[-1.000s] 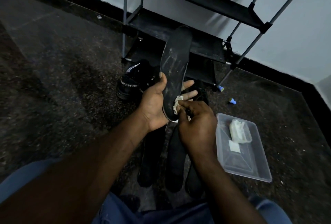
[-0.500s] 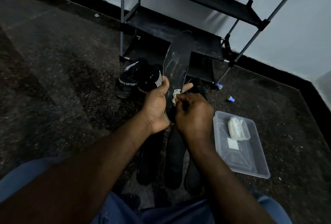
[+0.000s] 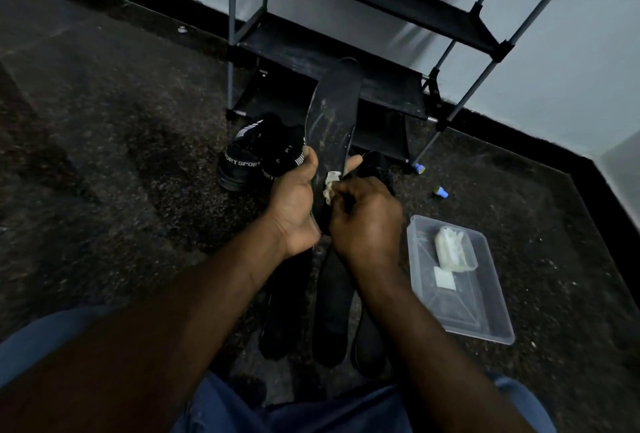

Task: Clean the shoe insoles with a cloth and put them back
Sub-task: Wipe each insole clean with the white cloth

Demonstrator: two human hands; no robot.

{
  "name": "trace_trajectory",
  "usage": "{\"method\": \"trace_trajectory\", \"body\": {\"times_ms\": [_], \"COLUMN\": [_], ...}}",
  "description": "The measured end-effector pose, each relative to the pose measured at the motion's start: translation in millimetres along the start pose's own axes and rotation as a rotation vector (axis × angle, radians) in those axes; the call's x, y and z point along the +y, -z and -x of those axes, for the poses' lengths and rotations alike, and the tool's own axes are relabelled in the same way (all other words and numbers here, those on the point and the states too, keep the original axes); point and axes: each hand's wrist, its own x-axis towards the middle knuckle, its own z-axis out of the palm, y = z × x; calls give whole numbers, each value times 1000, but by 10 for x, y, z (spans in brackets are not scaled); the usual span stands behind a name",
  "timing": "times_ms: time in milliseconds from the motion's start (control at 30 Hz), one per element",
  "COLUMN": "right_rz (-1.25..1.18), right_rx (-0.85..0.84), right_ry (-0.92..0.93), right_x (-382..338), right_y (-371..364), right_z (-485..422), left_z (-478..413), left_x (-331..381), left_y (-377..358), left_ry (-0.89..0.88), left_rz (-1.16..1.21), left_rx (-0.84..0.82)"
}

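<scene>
My left hand (image 3: 294, 211) grips a long black insole (image 3: 332, 114) by its lower half and holds it upright, toe end up. Pale scuff marks show on its face. My right hand (image 3: 367, 221) is closed on a small white cloth (image 3: 330, 183) pressed against the insole's lower part, just right of my left thumb. Three more black insoles (image 3: 332, 311) lie side by side on the floor under my wrists. Black sport shoes (image 3: 256, 152) stand on the floor to the left of the held insole.
A clear plastic tray (image 3: 460, 315) with white wipes (image 3: 453, 249) lies on the floor to the right. A black shoe rack (image 3: 346, 51) stands against the wall behind. Two small blue caps (image 3: 441, 193) lie near the rack's foot. The floor is dark speckled stone.
My right hand with the cloth has slid a little up the insole's lower part. The view has shifted slightly; the insole stays upright in my left hand.
</scene>
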Motion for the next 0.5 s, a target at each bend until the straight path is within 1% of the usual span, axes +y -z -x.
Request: {"method": "trace_trajectory", "body": {"times_ms": [100, 167, 233, 300, 400, 500], "right_rz": [-150, -211, -189, -104, -3, 0], "right_rx": [-51, -64, -61, -46, -20, 7], "right_ry": [-56, -19, 59, 101, 75, 38], "right_x": [-155, -247, -216, -118, -9, -35], "right_y": [-14, -5, 8, 24, 37, 28], "right_z": [116, 208, 222, 160, -1, -55], "left_z": [-1, 1, 4, 28, 39, 36], "left_x": [32, 57, 56, 56, 63, 85], "left_y": [47, 50, 32, 0, -20, -17], "left_ry": [-57, -83, -76, -45, -18, -29], "left_rz": [31, 49, 53, 37, -16, -33], "left_rx": [8, 12, 16, 11, 2, 16]}}
